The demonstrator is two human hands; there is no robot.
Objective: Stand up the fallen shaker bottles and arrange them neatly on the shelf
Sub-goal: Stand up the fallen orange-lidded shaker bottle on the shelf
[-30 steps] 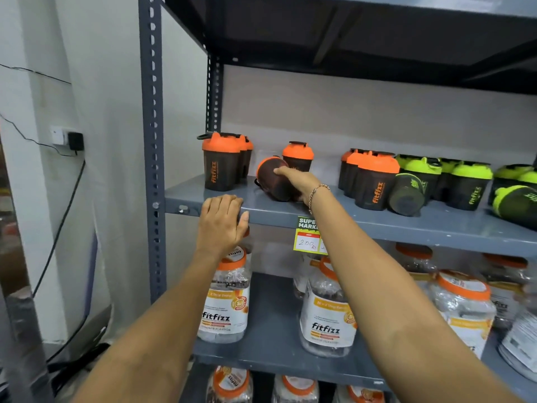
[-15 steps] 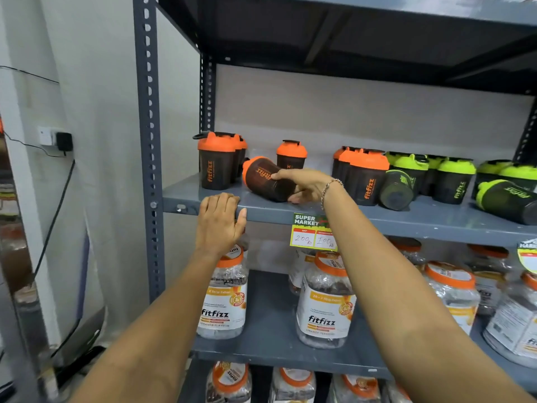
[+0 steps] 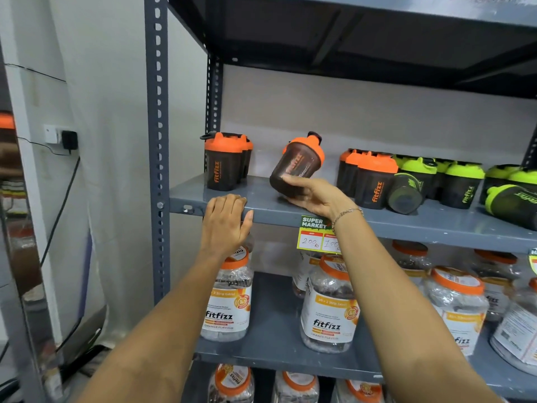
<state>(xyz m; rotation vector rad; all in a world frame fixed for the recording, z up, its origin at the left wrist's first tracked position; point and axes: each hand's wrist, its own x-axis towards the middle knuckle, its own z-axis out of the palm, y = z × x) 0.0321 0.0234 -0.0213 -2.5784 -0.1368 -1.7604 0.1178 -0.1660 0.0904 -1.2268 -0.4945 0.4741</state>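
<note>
My right hand (image 3: 315,196) grips the base of a dark shaker bottle with an orange lid (image 3: 299,164); the bottle is tilted, lid up and leaning right, over the grey shelf (image 3: 436,225). My left hand (image 3: 225,222) rests flat on the shelf's front edge. Upright orange-lid shakers (image 3: 223,161) stand at the left, and another upright group (image 3: 373,177) stands to the right. A dark shaker (image 3: 405,193) lies on its side beside the green-lid shakers (image 3: 462,181). At the far right a green-lid shaker (image 3: 511,203) also lies fallen.
A price tag (image 3: 315,235) hangs from the shelf edge under my right wrist. Large Fitfizz jars (image 3: 328,306) fill the shelf below. The grey upright post (image 3: 157,141) frames the left side; a wall socket with a plug (image 3: 62,138) is further left.
My right hand has lifted the fallen orange-lid shaker off its side and swung its lid from the left up towards upright. My left hand stayed on the shelf edge.
</note>
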